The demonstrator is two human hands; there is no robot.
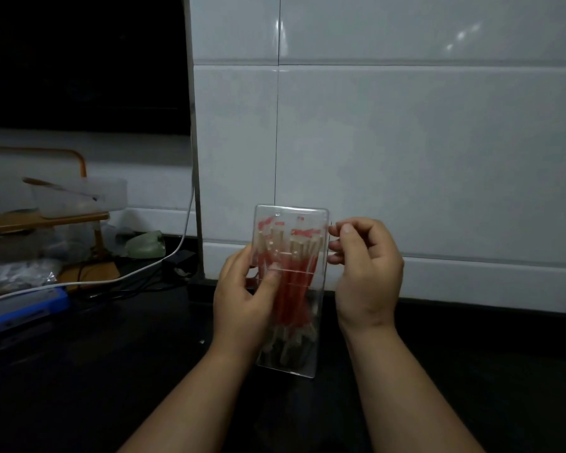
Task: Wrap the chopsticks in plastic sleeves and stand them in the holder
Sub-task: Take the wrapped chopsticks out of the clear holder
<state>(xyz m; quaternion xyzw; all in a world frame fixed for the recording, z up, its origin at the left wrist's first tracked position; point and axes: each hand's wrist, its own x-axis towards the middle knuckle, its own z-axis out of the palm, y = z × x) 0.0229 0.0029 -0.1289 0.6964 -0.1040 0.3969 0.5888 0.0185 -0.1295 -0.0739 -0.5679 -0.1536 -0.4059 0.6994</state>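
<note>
Standing up on the dark counter (111, 371), close to the white tiled wall (406, 158), is a tall clear holder (321, 289). It is packed with chopsticks (294, 282) in sleeves with red on them. The left hand (242, 295) grips the holder's left side with the thumb pressed on the front, and I think that is to stop the tall box from tipping. The right hand (366, 273) is just beside the holder's top right corner, with its fingers curled and the thumb and first finger close together. It may be pinching something thin and clear, but I cannot tell if it holds anything. The sticks stand with their pale ends up, so they look easy to pick out. Far to the left lie a white cable (111, 279) and a blue thing (23, 305), well apart from the holder.
</note>
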